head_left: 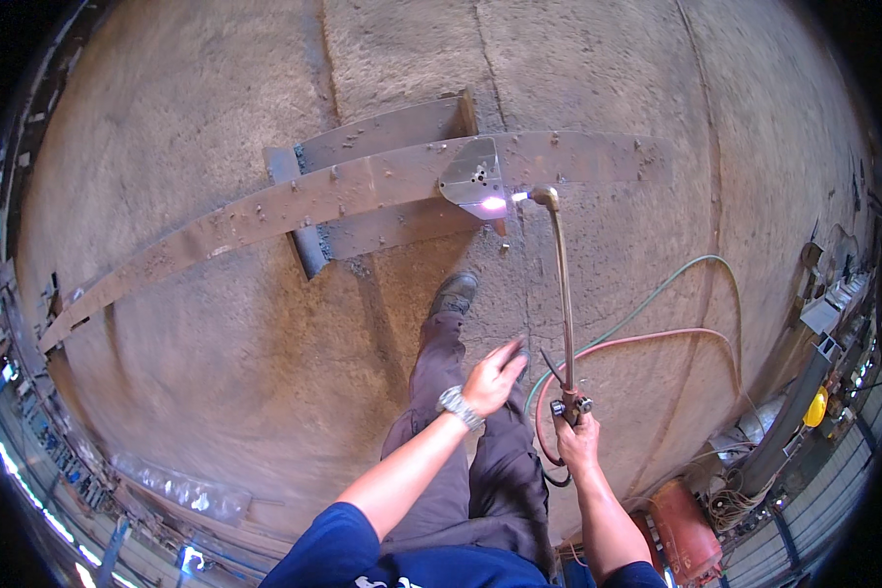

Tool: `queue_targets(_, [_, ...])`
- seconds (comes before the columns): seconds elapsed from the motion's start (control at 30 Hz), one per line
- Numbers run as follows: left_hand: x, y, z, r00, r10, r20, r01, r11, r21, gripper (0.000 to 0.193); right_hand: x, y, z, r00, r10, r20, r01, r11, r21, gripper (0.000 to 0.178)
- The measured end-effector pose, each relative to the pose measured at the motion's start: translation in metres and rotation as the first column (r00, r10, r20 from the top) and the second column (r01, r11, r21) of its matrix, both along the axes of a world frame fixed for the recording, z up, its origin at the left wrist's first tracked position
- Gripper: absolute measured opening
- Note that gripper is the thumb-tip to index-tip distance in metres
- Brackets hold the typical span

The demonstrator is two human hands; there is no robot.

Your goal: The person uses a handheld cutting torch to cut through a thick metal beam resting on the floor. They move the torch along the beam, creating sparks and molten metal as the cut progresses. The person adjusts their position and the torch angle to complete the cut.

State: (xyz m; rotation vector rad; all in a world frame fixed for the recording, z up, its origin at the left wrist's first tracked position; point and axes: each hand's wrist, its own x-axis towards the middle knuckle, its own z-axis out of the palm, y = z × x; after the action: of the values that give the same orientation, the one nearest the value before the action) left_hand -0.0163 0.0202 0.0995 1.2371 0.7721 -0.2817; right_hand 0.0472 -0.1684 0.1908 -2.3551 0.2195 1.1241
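Clutching the torch (563, 294) in the right hand (578, 441), lengthwise toward the plate (468, 165) ahead-left; probably nothing in the kinda blurry, half-open left hand (491, 384).

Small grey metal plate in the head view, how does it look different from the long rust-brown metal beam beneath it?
The small grey metal plate is short and angular; the long rust-brown metal beam stretches well past it both ways. The plate carries a bright glow; the beam shows none but bears scattered lumps. Both look metallic, with flat upper faces.
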Motion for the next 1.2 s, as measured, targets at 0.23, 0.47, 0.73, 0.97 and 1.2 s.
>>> queue_targets(0.23, [0.058,-0.032,-0.012,0.966,0.255,0.041,-0.240,0.944,-0.228,0.042,-0.004,-0.015,-0.024,0.999,0.042,-0.003,-0.041,0.990,0.133,0.046])
queue_targets(0.47, [0.067,-0.050,-0.032,0.942,0.334,0.010,-0.322,0.915,-0.243,0.030,-0.005,-0.044,-0.054,0.931,0.314,0.188,-0.325,0.945,0.027,0.057])
queue_targets(0.73, [0.063,-0.069,-0.047,0.926,0.376,0.017,-0.362,0.902,-0.234,0.023,0.003,-0.049,-0.084,0.958,0.256,-0.127,-0.238,0.960,0.145,0.063])
queue_targets(0.97, [0.057,-0.060,-0.048,0.951,0.306,0.035,-0.295,0.938,-0.181,0.020,-0.014,-0.046,-0.095,0.977,0.214,-0.014,-0.203,0.946,0.254,0.067])
queue_targets(1.2, [0.030,-0.062,-0.034,0.978,0.115,0.176,-0.075,0.973,-0.216,0.036,-0.024,-0.052,-0.093,0.980,0.181,0.080,-0.196,0.838,0.509,0.077])
